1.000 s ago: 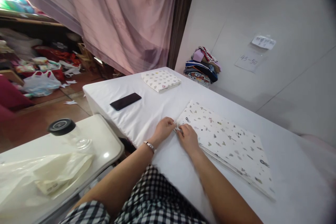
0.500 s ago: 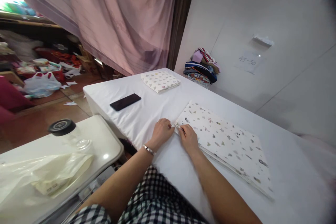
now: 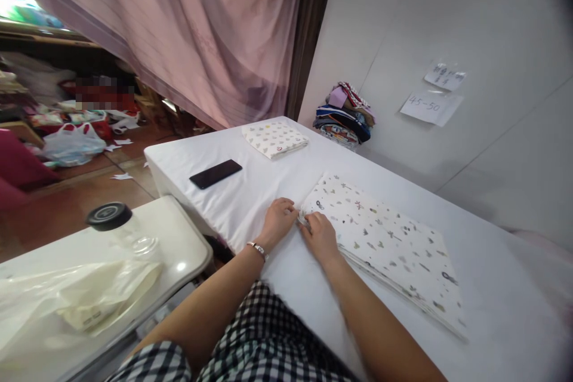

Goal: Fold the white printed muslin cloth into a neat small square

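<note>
A folded white cloth (image 3: 385,239) with small printed plants and figures lies in several layers on the white-covered table. My right hand (image 3: 321,237) is closed in a pinch on its near left corner, where the layered edges bunch up. My left hand (image 3: 278,219), a bracelet at its wrist, meets the same corner from the left with fingers curled and fingertips at the layers. Its exact grip is partly hidden. Farther back rests a smaller folded printed cloth (image 3: 275,138), apart from both hands.
A black phone (image 3: 216,173) lies on the white table (image 3: 259,185) at left. On a lower pale surface stand a clear jar with a black lid (image 3: 108,215) and a plastic bag (image 3: 80,298). Folded fabrics (image 3: 342,113) are stacked by the wall, below paper notes (image 3: 431,107).
My left hand has shifted slightly up toward the cloth's corner, and the bunched layers between my fingers show a little more. The larger cloth stays in place.
</note>
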Available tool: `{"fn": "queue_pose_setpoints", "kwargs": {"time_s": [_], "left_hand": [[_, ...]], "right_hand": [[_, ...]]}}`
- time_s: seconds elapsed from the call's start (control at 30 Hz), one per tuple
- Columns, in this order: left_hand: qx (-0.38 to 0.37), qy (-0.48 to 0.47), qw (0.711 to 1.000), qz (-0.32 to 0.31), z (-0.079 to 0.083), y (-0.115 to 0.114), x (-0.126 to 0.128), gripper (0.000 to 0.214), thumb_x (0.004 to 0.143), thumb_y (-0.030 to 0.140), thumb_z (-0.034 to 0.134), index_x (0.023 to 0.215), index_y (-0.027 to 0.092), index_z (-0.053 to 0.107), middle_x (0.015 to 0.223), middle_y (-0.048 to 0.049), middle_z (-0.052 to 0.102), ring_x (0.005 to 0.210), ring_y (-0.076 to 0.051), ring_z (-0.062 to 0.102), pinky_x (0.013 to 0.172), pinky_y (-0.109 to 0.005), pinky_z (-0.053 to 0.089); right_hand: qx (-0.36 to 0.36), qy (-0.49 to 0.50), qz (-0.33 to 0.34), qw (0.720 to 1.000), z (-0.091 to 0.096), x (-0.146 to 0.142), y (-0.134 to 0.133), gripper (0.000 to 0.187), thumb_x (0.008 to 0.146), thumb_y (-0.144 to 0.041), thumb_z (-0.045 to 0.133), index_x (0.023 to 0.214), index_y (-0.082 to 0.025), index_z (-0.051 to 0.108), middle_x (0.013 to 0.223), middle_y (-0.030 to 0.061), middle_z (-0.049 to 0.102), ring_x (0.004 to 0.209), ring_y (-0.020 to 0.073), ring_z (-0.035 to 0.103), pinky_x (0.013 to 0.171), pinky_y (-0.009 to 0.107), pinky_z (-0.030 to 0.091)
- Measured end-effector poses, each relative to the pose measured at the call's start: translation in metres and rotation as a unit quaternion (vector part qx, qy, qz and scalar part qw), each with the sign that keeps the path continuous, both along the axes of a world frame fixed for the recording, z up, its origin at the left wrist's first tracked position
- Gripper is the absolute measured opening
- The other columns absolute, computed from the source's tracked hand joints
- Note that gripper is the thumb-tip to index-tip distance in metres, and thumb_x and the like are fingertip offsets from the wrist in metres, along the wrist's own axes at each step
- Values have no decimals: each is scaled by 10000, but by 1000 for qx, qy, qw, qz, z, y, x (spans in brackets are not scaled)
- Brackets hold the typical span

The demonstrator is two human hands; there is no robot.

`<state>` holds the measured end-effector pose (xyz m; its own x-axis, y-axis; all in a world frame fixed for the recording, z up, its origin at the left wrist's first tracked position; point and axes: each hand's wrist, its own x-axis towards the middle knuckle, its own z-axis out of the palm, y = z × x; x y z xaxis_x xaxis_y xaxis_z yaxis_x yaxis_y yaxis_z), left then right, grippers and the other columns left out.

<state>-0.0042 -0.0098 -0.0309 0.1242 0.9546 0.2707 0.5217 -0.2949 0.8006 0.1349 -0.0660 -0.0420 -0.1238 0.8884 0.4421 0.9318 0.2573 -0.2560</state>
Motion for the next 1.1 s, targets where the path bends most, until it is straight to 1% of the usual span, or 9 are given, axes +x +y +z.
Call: {"fn": "queue_pose_setpoints", "kwargs": {"time_s": [0.13, 0.33, 0.43, 0.57, 0.67, 0.8, 0.9, 1.0, 1.1], "left_hand": [[-28, -17, 999, -13, 0, 1, 0, 138, 733, 215, 581, 607, 207, 637, 944, -12, 661, 948, -163, 573, 911, -300, 417], [-42, -12, 999, -8, 1, 1, -4, 173, 802, 237, 500, 746, 208, 661, 1002, -20, 666, 959, -160, 577, 890, -286, 419], [-18, 47, 999, 5, 2, -3, -4, 116, 762, 239, 551, 801, 198, 653, 1016, -43, 653, 1007, -181, 550, 919, -294, 392], [12, 148, 989, -24, 2, -7, -1, 138, 748, 307, 573, 733, 185, 635, 1024, -74, 633, 1067, -220, 506, 931, -323, 359], [7, 174, 984, -31, 1, -8, 2, 93, 733, 269, 566, 710, 189, 606, 1051, -71, 621, 1076, -226, 493, 910, -337, 349], [-8, 148, 988, -35, 5, -7, 3, 33, 694, 202, 549, 720, 193, 567, 924, -54, 637, 966, -202, 535, 859, -321, 357], [-43, 115, 992, -39, 8, -8, 2, 35, 708, 223, 523, 721, 199, 544, 769, -24, 629, 773, -168, 560, 719, -282, 387], [-79, 54, 995, -41, 7, -10, 1, 50, 709, 230, 516, 751, 204, 522, 669, 12, 592, 628, -134, 527, 583, -245, 358], [-92, -22, 995, -37, 2, -10, 2, 79, 693, 208, 526, 769, 201, 505, 645, 32, 565, 597, -111, 507, 558, -223, 348]], "right_hand": [[-7, 10, -12, 1000, 0, -1, 1, 170, 896, -283, 450, 835, -189, 578, 840, 56, 582, 819, 185, 511, 713, 277, 374], [-8, 107, -31, 994, -1, 2, 2, 175, 904, -288, 430, 878, -198, 578, 860, 36, 593, 836, 170, 539, 725, 261, 383], [-5, 138, -30, 990, -2, 3, 2, 176, 899, -294, 433, 872, -197, 578, 863, 35, 595, 835, 171, 545, 728, 260, 386], [11, 163, -28, 986, -4, 2, 3, 179, 888, -298, 440, 834, -194, 576, 837, 34, 593, 823, 176, 546, 723, 265, 389], [18, 172, -28, 985, -4, 2, 3, 175, 883, -297, 443, 837, -192, 575, 829, 33, 588, 813, 176, 543, 720, 269, 393], [29, 184, -23, 982, -3, 1, 1, 170, 882, -293, 442, 850, -195, 577, 825, 31, 579, 804, 172, 538, 718, 271, 400], [46, 195, -16, 980, -3, 0, -1, 174, 887, -291, 435, 869, -195, 579, 835, 34, 578, 809, 168, 537, 730, 273, 409], [63, 193, 0, 979, -2, 0, -3, 175, 892, -297, 439, 896, -191, 579, 871, 44, 587, 849, 172, 542, 759, 281, 414], [75, 195, 2, 978, 0, 1, -4, 171, 896, -296, 440, 892, -190, 574, 847, 40, 581, 821, 166, 540, 736, 275, 420]]}}
